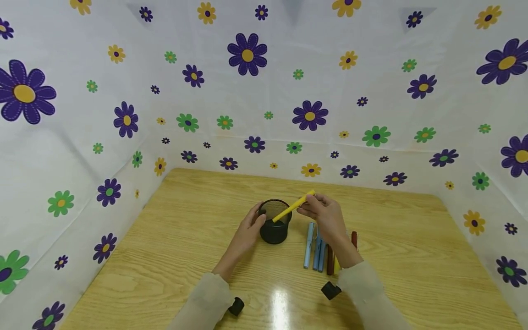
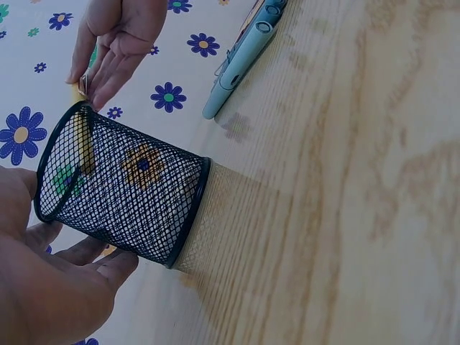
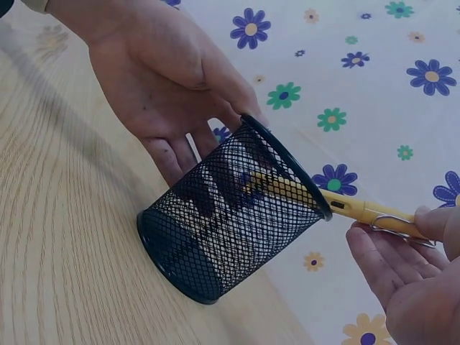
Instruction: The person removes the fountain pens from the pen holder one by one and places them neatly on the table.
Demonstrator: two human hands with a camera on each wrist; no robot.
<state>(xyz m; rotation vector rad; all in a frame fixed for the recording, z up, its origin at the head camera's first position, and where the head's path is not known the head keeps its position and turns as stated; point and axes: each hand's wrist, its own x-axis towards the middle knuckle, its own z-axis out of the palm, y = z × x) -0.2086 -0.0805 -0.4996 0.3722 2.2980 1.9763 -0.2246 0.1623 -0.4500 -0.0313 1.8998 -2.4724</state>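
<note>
A black mesh pen holder (image 1: pixel 274 233) stands on the table, its round mouth up. My left hand (image 1: pixel 246 230) holds it from the left side, with the thumb at the rim in the right wrist view. Over its mouth, my right hand (image 1: pixel 328 219) pinches a yellow pen (image 1: pixel 296 205) by the end with the metal clip. The pen slants down, and its lower end is inside the holder, showing through the mesh (image 3: pixel 277 187). No other pen is visible in the holder.
Right of the holder lie a light blue pen (image 1: pixel 308 245), two darker blue pens (image 1: pixel 319 254), a dark red pen (image 1: pixel 330 262) and a yellow pen (image 1: pixel 337 266). My right forearm partly covers this row; another dark red pen (image 1: pixel 354 238) shows beyond it. Flower-printed cloth (image 1: pixel 268 96) walls the table.
</note>
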